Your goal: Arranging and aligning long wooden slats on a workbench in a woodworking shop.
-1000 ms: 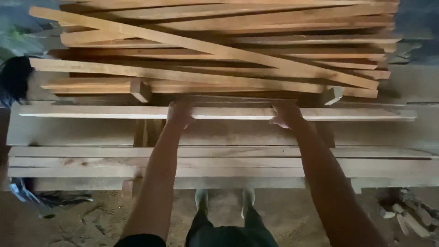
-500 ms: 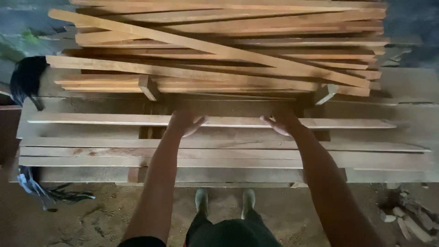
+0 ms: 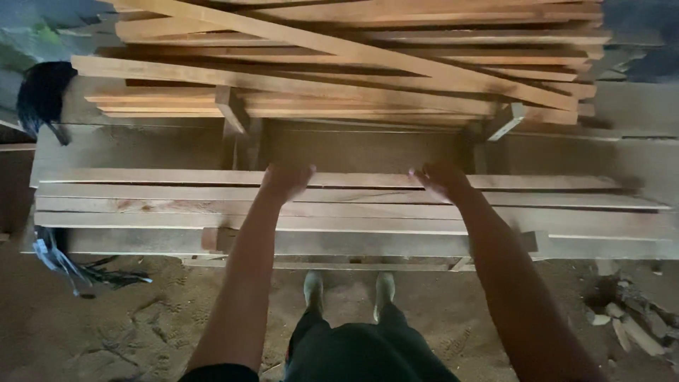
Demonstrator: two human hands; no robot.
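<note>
A long pale plank (image 3: 537,182) lies flat as the top piece of a low stack of boards (image 3: 353,219) in front of me. My left hand (image 3: 283,181) and my right hand (image 3: 442,181) rest over this plank near its middle, about a forearm's length apart. The fingers look spread and loose rather than wrapped around the wood, though both hands are blurred. Behind and above the low stack sits a larger, untidy pile of planks (image 3: 353,64) on wooden supports.
A black object (image 3: 42,99) hangs at the left end of the upper pile. Blue and white scraps (image 3: 60,258) lie on the dirt floor at the left, wood offcuts (image 3: 629,325) at the right. My feet (image 3: 346,288) stand close to the low stack.
The plank my hands carried has come down onto the low stack, nearer to me. My fingers have loosened from gripping its edge to resting over it.
</note>
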